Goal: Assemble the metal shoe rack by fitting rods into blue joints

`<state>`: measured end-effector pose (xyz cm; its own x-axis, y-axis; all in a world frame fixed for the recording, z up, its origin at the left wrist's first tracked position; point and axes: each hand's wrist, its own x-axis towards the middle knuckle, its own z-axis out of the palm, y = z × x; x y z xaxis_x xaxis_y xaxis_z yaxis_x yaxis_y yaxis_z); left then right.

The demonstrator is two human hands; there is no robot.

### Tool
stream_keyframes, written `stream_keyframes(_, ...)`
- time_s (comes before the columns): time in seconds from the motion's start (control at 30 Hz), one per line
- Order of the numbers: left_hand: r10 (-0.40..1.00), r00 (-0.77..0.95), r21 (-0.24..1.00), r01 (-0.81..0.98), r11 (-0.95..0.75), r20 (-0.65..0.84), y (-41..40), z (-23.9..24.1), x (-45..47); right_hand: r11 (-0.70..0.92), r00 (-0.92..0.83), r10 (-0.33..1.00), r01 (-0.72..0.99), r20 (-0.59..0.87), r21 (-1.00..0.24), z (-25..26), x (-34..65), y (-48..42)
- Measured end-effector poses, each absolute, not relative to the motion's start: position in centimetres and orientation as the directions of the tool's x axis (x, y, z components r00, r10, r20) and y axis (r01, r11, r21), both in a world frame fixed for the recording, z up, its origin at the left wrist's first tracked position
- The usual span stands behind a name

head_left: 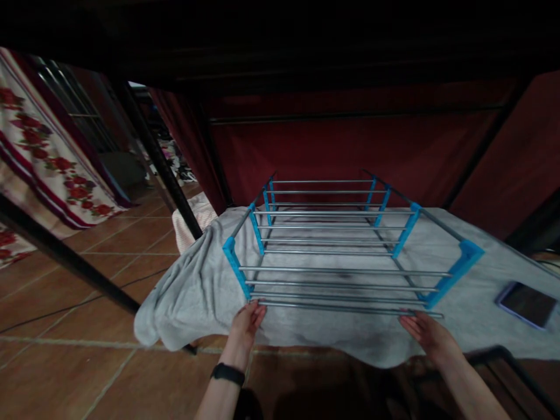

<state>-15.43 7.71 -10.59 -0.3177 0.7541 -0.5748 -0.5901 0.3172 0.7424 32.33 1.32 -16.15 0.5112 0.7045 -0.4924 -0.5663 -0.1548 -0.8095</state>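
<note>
One rack [336, 213], grey metal rods with blue connectors [455, 274], which we list as resting on a grey blanket [306, 335] beneath a dark overhead frame, its rows running back toward a dark red curtain [350, 146]. One front rod [332, 308], lying across the rack's near edge; its right end runs past the nearest blue connector on that side, and we judge it loose, though we cannot tell whether its left end touches the rack. One left hand [247, 319], black wristband [228, 373] at the wrist, grip pinching the rod near its left end. One right hand [430, 336], somewhat blurred, grip closed lightly on the rod short of its right end. One phone [527, 304], flat on the blanket, to the right of the rack. Hazards, in our judgement: uneven lifting by the two hands could tilt the rod and knock it against a connector; a light right-hand grip could let that end slip; the soft blanket could give and set the rack rocking if pushed; a rightward swing of the rod could strike the phone.
</note>
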Motion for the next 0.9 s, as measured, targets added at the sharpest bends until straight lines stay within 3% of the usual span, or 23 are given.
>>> stream_keyframes(0.3,0.793,-0.277,0.708,-0.659,0.254,-0.543,7.1,-10.9,-13.4,-0.215,0.446,0.713,-0.595,-0.540,-0.775,-15.0,31.5,1.2)
stream_keyframes(0.9,0.793,-0.241,0.676,-0.686,0.269,-0.560,7.2,-11.0,-12.2,-0.147,0.516,0.698,-0.575,-0.497,-0.804,-15.8,35.4,1.3)
